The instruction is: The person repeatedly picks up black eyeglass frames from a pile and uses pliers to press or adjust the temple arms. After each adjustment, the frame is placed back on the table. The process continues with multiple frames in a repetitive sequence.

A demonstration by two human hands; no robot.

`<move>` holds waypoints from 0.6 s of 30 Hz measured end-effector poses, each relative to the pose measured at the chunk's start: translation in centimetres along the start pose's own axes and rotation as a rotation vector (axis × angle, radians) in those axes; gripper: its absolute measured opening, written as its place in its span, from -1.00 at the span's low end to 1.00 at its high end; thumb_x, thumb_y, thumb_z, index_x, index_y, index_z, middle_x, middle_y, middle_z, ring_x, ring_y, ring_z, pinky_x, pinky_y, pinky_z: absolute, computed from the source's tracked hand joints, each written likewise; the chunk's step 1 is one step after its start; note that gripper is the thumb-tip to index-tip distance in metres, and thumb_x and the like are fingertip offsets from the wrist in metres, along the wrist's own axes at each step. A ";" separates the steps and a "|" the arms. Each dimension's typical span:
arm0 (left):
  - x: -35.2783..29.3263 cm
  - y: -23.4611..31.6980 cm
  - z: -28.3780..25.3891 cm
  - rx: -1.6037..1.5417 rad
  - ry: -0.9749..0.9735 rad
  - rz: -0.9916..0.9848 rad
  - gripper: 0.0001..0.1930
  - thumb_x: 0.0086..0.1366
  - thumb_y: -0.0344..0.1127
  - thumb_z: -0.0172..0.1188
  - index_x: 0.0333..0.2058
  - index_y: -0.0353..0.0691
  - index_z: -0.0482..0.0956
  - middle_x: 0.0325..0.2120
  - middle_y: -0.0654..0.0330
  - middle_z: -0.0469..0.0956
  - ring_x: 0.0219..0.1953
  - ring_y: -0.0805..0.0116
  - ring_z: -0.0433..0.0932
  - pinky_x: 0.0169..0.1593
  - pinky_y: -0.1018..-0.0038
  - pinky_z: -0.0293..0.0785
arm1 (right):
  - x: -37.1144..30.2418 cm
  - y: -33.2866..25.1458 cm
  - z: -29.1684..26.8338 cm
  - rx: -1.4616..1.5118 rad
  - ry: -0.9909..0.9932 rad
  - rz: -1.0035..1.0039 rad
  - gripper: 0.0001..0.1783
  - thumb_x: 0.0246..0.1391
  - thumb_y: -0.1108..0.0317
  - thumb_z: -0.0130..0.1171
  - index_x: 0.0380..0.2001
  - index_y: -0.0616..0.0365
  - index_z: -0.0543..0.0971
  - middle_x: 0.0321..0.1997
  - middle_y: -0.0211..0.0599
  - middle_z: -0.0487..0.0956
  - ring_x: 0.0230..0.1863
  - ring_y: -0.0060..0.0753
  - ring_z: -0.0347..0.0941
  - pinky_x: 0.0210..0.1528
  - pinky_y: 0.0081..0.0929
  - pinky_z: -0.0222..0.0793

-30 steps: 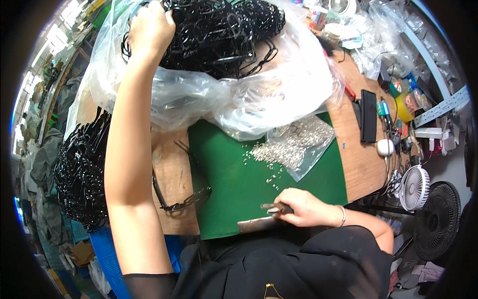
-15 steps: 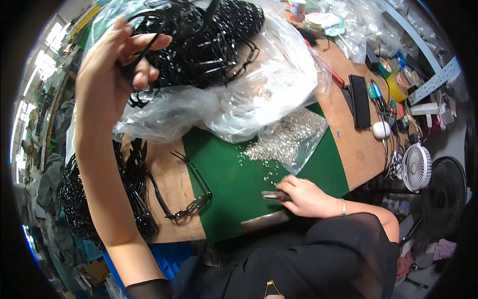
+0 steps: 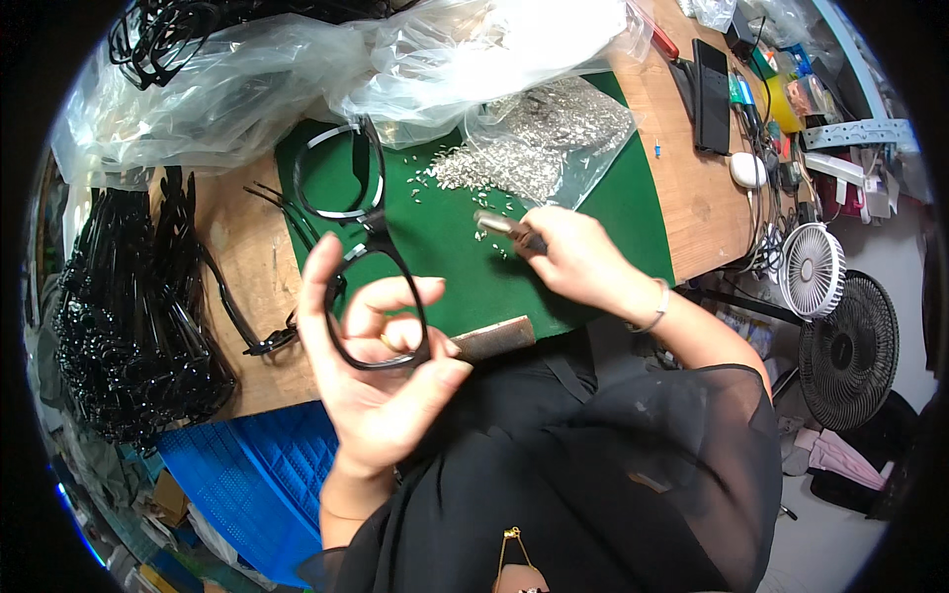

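Note:
A black eyeglass frame (image 3: 379,233) is raised in front of me, its two rims one above the other. My left hand (image 3: 381,410) holds the lower rim between thumb and fingers. Slightly blurred pliers (image 3: 506,229) are gripped in my right hand (image 3: 583,262), jaws pointing left over the green mat (image 3: 465,296). Just beyond the jaws, small silvery metal pieces (image 3: 474,170) spill from a clear plastic bag (image 3: 603,138). Another black eyeglass frame (image 3: 227,301) lies on the wooden table, partly hidden behind my left hand.
Many black frames (image 3: 129,316) are stacked at the left. A large clear plastic sheet (image 3: 227,104) and more black frames (image 3: 163,44) lie at the back. A flat bar (image 3: 494,339) rests on the near mat edge. At right are a black phone (image 3: 712,99) and a white fan (image 3: 813,272).
My left hand has come down from the pile of frames at the back, bringing an eyeglass frame in front of me. The view has shifted; the pliers stay in my right hand.

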State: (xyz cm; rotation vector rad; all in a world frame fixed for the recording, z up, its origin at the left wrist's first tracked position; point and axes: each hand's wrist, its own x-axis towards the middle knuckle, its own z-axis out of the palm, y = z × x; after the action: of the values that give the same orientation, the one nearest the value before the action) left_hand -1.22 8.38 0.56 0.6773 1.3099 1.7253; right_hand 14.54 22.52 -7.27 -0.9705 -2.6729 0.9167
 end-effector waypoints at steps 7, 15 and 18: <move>-1.2 -1.2 -1.3 -0.101 -0.080 -0.012 0.01 -0.11 -0.66 0.20 0.20 -0.25 -0.34 -0.10 -0.11 0.33 -0.45 0.36 0.49 -0.29 0.47 0.48 | 0.0 -1.1 1.8 -0.141 0.036 0.015 -0.80 -0.29 0.39 0.15 -0.53 0.21 0.40 -0.54 -0.13 0.40 -0.44 -0.10 0.37 -0.37 -0.26 0.25; -0.6 -2.3 0.0 0.150 -0.222 0.120 -0.03 -0.06 -0.71 0.16 0.19 -0.23 -0.35 -0.06 -0.12 0.31 -0.35 0.37 0.52 -0.19 0.52 0.46 | -0.9 -2.6 0.3 0.304 0.068 0.149 -0.81 -0.11 0.36 0.14 -0.46 0.28 0.44 -0.51 -0.11 0.46 -0.45 -0.07 0.42 -0.38 -0.30 0.32; -0.5 -3.5 0.5 0.258 -0.237 0.145 -0.04 -0.04 -0.70 0.16 0.19 -0.22 -0.35 -0.04 -0.09 0.31 -0.27 0.40 0.49 -0.16 0.55 0.42 | -2.4 -5.7 -3.0 0.728 -0.044 0.225 -0.86 0.00 0.39 0.11 -0.45 0.25 0.43 -0.58 -0.36 0.41 -0.55 -0.64 0.29 -0.49 -0.62 0.23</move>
State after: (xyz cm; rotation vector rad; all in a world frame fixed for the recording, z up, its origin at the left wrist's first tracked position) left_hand 0.46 8.49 -2.58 1.1138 1.3529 1.5439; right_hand 14.42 19.08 -1.31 -1.0567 -1.9874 1.7867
